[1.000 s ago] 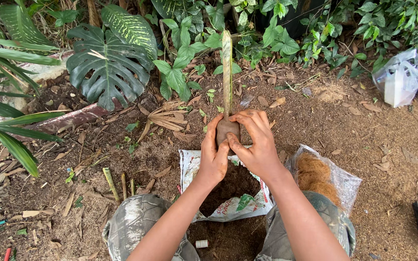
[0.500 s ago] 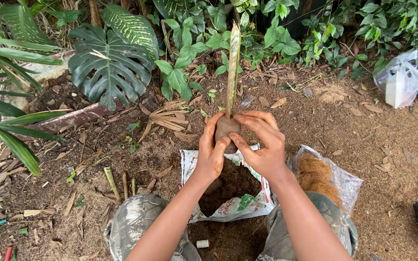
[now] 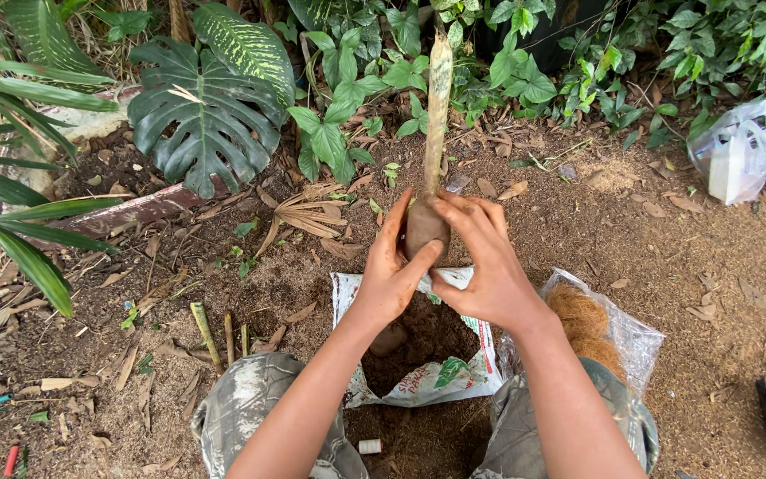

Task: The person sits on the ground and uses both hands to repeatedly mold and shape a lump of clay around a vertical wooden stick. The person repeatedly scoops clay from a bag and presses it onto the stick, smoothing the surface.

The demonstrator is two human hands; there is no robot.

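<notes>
I saw both hands wrapped around the soil-packed base (image 3: 425,229) of a plant cutting (image 3: 437,115), which was held up above an open bag of dark potting soil (image 3: 418,350). The left hand (image 3: 390,270) cupped the brown lump from its left side, thumb pressed across the front; the right hand (image 3: 480,266) closed on it from the right, fingers curled over the top. Neither hand was loose: both gripped that base firmly between them.

The cutting's long axis ran nearly upright in my view, leaning slightly right toward its tip. The pale, mottled stem pointed away from me toward the green foliage (image 3: 347,80) at the bed's edge, with the lump at its lower end.

A clear bag of coconut fibre (image 3: 591,324) lay just right of the soil bag, beside the right forearm. A white plastic bag (image 3: 738,155) sat well apart on the dirt at right.
</notes>
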